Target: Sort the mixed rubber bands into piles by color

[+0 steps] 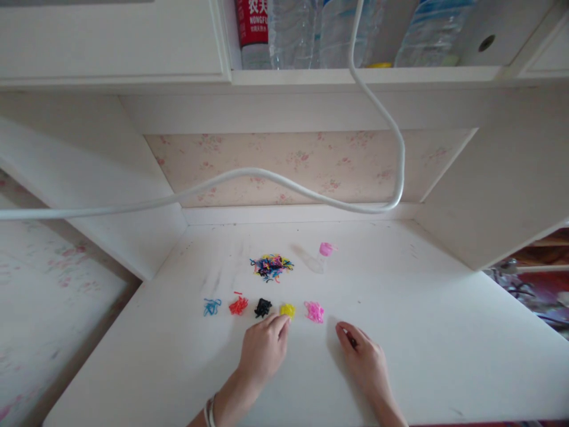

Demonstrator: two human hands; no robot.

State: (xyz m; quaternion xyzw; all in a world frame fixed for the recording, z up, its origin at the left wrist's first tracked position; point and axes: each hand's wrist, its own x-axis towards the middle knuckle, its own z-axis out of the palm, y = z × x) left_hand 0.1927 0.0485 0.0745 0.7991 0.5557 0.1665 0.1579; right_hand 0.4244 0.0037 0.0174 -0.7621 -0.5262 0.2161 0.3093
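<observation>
A mixed heap of small coloured rubber bands [271, 266] lies on the white desk [422, 332]. In front of it sits a row of sorted piles: blue [212, 306], red [239, 305], black [262, 308], yellow [287, 310] and pink [314, 311]. My left hand [263, 349] rests on the desk with fingers curled together, its fingertips touching the yellow pile. My right hand [364, 356] lies to the right of the pink pile, fingers pinched on a small dark band.
A small clear bottle with a pink cap [319, 256] lies on its side behind the piles. A white cable [311, 193] hangs across the alcove. Water bottles [293, 32] stand on the shelf above. The desk's left edge drops off near a flowered surface.
</observation>
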